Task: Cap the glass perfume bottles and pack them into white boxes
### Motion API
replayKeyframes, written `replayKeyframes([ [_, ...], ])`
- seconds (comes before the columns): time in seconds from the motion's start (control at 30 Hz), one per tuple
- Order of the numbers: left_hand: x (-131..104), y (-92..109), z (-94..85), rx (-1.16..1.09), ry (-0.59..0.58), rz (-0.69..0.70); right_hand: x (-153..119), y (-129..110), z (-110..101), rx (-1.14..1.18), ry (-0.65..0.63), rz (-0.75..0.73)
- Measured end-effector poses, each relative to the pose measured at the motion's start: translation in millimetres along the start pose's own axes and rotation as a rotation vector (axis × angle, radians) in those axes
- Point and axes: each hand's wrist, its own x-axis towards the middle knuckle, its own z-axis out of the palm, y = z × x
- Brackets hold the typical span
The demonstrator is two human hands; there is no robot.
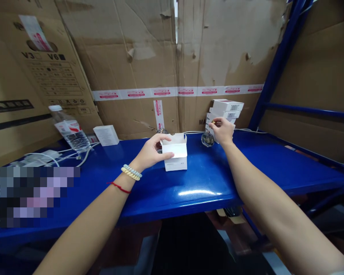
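Observation:
My left hand grips an open white carton from its left side, thumb on the front and fingers over the rim. The carton stands upright with its top flaps raised; its inside is hidden. Between the thumb and fingers of my right hand is a small gold-coloured piece, perhaps a cap. Just below those fingers is a round glass perfume bottle; whether it touches the gold piece I cannot tell. Another glass bottle shows partly behind the carton and my left hand.
A stack of white boxes stands behind my right hand. To the left are a white box, a tilted plastic water bottle and white cables. Cardboard backs the blue shelf; a blue post rises at right.

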Motion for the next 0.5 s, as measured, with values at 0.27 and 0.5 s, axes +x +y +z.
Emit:
replayKeyframes([
  [0.27, -1.5, -4.8, 0.8, 0.031, 0.006, -0.070, -9.4, 9.2, 7.0, -0.208, -0.216, 0.037],
  [0.5, -1.7, -3.4, -0.3, 0.082, 0.008, -0.073, -18.4, 23.5, 11.9, -0.072, -0.347, 0.052],
])
